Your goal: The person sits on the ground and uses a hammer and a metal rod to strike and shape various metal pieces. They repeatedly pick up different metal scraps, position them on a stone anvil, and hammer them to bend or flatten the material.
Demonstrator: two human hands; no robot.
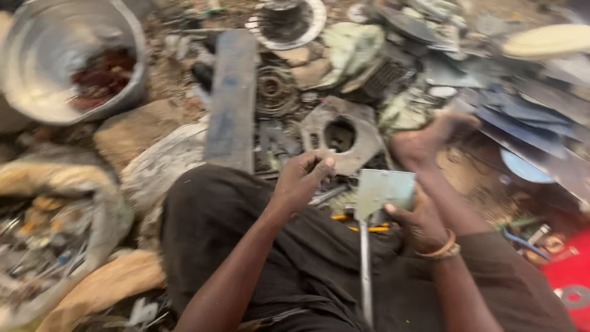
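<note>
Down near my lap, my right hand pinched a grey metal plate upright; my left hand, just left of it, curled around something too blurred to identify.

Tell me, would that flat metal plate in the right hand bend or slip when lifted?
The metal plate looks thin but flat-edged, so probably stiff. Its dull grey face suggests little slipperiness. The right hand holds it alone, so it is likely fairly light.

We count one metal bowl and one blue bar. We see one pale plate and two hands.
</note>
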